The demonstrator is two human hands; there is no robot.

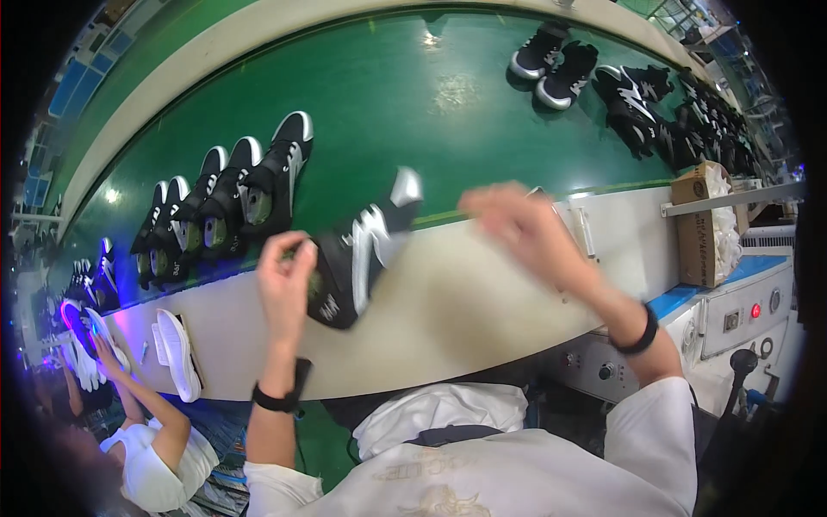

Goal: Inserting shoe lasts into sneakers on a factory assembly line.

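My left hand (284,280) grips a black sneaker (357,254) with white side stripes by its heel opening, holding it over the white ledge (482,293) with the toe pointing toward the green conveyor belt (413,103). My right hand (521,228) is blurred, fingers apart, just right of the shoe's toe and holding nothing that I can see. Both wrists wear black bands.
Several matching black sneakers (224,207) stand in a row on the belt at the left, more pairs (603,77) at the far right. A cardboard box (702,228) of white material sits on the right. Another person (146,448) handles white soles (177,353) at the lower left.
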